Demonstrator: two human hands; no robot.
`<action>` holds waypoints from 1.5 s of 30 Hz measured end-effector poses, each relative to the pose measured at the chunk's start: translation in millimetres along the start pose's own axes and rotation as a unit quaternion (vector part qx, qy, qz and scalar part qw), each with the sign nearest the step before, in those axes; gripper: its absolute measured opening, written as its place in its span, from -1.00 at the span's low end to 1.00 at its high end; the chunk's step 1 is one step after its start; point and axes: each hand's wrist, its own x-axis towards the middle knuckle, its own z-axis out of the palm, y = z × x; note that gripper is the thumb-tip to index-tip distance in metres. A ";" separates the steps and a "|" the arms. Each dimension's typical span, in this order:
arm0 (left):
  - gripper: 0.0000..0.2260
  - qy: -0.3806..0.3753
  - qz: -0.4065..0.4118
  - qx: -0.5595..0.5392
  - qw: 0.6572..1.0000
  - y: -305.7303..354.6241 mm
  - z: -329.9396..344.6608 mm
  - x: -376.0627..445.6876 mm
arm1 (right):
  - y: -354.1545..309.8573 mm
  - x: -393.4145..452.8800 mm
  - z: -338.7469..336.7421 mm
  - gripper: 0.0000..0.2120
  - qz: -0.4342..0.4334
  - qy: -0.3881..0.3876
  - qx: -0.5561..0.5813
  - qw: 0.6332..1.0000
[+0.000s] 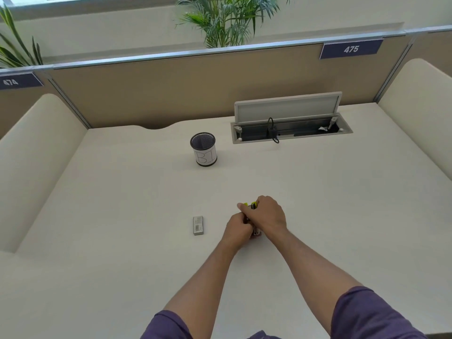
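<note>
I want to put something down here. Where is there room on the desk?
Bare: the desk on its left side, left of the small grey box and mesh cup; the right side, between the right hand and the open cable hatch; the near edge beside the arms. Crowded: the middle, where left hand and right hand grip the yellow tool.

cup label [206,156] "b1"; partition signs [351,49] "475", [10,82] "474"
</note>
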 end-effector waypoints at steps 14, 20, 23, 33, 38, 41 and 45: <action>-0.81 0.139 0.030 0.133 0.981 7.7 -5.3 -3.1 | -3.3 5.1 0.6 -0.59 0.010 -0.008 0.019 1.000; -0.90 0.178 0.015 0.178 0.968 5.7 -2.2 -3.8 | -3.6 6.1 2.1 -0.57 0.014 -0.019 0.005 1.000; -0.90 0.211 0.004 0.205 0.956 6.2 -1.6 -2.6 | -5.6 6.9 1.8 -0.56 0.004 -0.029 -0.012 0.999; -0.85 0.194 0.015 0.234 0.953 10.3 -3.1 -1.2 | -6.7 6.4 2.9 -0.56 -0.017 -0.043 -0.053 0.998; -0.75 0.214 0.087 0.371 0.899 1.6 -18.7 -0.9 | 9.3 3.2 -2.4 -0.52 -0.011 0.002 -0.044 0.999; -0.77 0.265 0.206 0.403 0.851 -8.6 -35.0 -4.0 | 25.7 3.4 -10.4 -0.58 -0.018 0.086 -0.039 0.995; -0.81 0.317 0.279 0.464 0.779 -18.7 -66.4 -5.9 | 48.1 9.0 -23.5 -0.91 -0.106 0.215 -0.053 0.969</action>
